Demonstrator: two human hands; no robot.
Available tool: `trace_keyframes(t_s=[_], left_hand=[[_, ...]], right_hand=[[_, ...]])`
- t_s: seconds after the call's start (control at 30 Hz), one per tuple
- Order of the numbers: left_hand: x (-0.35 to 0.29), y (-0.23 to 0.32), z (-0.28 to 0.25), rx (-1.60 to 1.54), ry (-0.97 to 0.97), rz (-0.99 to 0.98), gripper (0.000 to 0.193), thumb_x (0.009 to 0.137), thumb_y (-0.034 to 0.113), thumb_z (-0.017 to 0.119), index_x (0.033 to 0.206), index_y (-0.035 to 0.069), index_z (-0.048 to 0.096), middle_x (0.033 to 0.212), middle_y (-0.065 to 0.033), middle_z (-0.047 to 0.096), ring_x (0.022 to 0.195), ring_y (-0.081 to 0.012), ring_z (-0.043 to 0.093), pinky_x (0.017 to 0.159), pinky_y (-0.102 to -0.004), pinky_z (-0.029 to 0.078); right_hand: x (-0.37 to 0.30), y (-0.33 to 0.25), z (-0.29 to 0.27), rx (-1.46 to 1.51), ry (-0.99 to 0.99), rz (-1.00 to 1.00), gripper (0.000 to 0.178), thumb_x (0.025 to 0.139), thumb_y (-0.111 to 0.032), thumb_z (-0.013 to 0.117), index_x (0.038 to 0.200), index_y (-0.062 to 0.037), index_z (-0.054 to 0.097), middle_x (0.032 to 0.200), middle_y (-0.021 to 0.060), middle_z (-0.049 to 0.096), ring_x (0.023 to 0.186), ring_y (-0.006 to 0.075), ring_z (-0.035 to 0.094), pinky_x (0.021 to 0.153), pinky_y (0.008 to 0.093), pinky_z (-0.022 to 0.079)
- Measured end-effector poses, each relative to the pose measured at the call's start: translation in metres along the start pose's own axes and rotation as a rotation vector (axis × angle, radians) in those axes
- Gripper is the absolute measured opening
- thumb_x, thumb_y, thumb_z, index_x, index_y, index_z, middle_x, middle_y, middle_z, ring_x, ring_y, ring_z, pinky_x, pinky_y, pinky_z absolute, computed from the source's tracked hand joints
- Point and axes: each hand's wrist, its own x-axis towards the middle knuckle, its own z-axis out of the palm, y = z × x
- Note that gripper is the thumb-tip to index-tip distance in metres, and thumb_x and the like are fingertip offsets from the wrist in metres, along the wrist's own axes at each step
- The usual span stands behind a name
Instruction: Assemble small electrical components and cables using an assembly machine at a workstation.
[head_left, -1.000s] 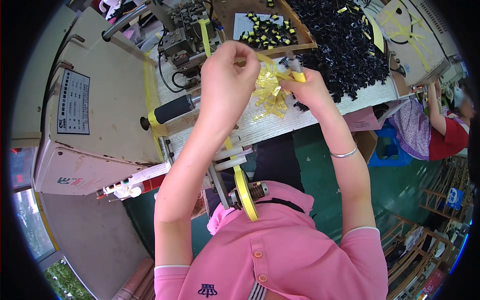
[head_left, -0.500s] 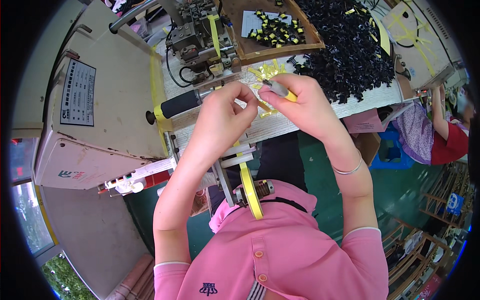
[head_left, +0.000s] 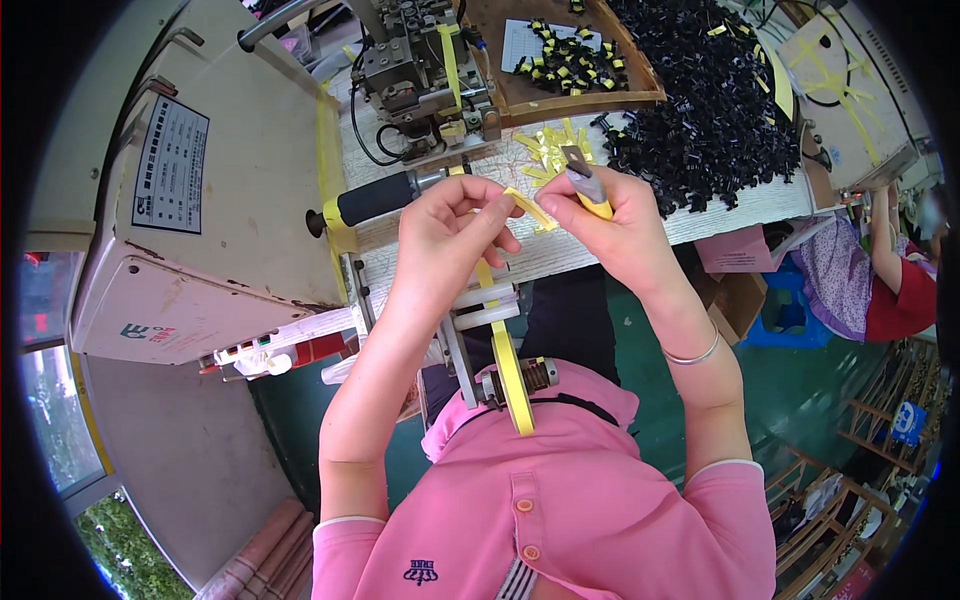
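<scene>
Over the front edge of the white worktable (head_left: 540, 257), my left hand (head_left: 455, 222) pinches one end of a short yellow tape strip (head_left: 519, 199) between thumb and forefinger. The strip slants down toward my right hand (head_left: 622, 222), whose fingertips are close to it; whether they touch it I cannot tell. A craft knife (head_left: 590, 192) with a grey grip and yellow handle is held in that right hand, its flat metal tip pointing up and away. Beyond the hands, loose yellow strips (head_left: 553, 150) lie in a small heap on the table.
A metal machine (head_left: 420, 80) and its black-handled lever (head_left: 375, 200) stand left. Behind are a wooden tray (head_left: 590, 103) with black-and-yellow pieces and a large heap of black parts (head_left: 700, 120). A yellow tape roll (head_left: 511, 385) hangs before my body. Another person (head_left: 880, 262) sits right.
The view has shifted slightly, moving the scene rightward. My left fingers have spread a little, showing the pinched strip. The knife has turned in my right hand, its tip now pointing more upward.
</scene>
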Motion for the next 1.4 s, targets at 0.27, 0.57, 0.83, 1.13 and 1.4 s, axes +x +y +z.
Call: trace_keyframes(t_s=[0.27, 0.57, 0.83, 1.13, 1.4], left_hand=[[-0.002, -0.003, 0.002, 0.1, 0.0, 0.057, 0.012, 0.088, 0.011, 0.06, 0.091, 0.0, 0.058, 0.078, -0.003, 0.062, 0.064, -0.0063, 0.06, 0.053, -0.0187, 0.046], [-0.001, -0.005, 0.001, 0.097, -0.012, 0.044, 0.012, 0.088, 0.01, 0.06, 0.09, -0.001, 0.057, 0.075, -0.0018, 0.061, 0.062, -0.0058, 0.059, 0.053, -0.0186, 0.046], [-0.002, -0.003, -0.006, 0.107, 0.023, 0.051, 0.009, 0.087, 0.008, 0.059, 0.089, -0.001, 0.058, 0.073, -0.0005, 0.059, 0.061, -0.0031, 0.054, 0.054, -0.0177, 0.044], [0.019, -0.008, -0.047, 0.949, 0.345, 0.799, 0.017, 0.078, 0.0, 0.061, 0.094, 0.005, 0.063, 0.086, -0.0086, 0.061, 0.082, -0.0233, 0.059, 0.074, -0.0342, 0.044], [0.018, -0.023, -0.045, 1.253, 0.253, 0.884, 0.036, 0.073, -0.001, 0.057, 0.108, 0.008, 0.057, 0.101, -0.0091, 0.058, 0.099, -0.0279, 0.053, 0.089, -0.0405, 0.035]], right_hand=[[-0.001, 0.003, 0.007, 0.027, -0.038, 0.072, 0.011, 0.084, -0.008, 0.065, 0.091, 0.0, 0.065, 0.079, 0.0007, 0.063, 0.073, 0.0055, 0.054, 0.067, 0.0225, 0.044], [-0.003, 0.002, 0.009, -0.049, -0.047, 0.054, 0.008, 0.085, -0.006, 0.063, 0.089, 0.0002, 0.063, 0.079, 0.0001, 0.062, 0.073, 0.005, 0.053, 0.066, 0.0216, 0.043], [-0.007, 0.004, 0.022, 0.187, -0.061, 0.226, 0.012, 0.082, -0.01, 0.065, 0.08, 0.0002, 0.06, 0.067, -0.0008, 0.055, 0.063, 0.0053, 0.048, 0.056, 0.0238, 0.04], [0.008, 0.05, 0.047, 0.173, 0.058, 0.169, 0.008, 0.084, -0.008, 0.064, 0.086, -0.0002, 0.063, 0.074, -0.0002, 0.06, 0.062, 0.0061, 0.052, 0.057, 0.021, 0.043], [0.024, 0.057, 0.069, 0.177, 0.067, 0.157, 0.015, 0.082, -0.013, 0.064, 0.086, 0.0019, 0.065, 0.068, 0.0039, 0.06, 0.064, 0.007, 0.051, 0.058, 0.0242, 0.042]])
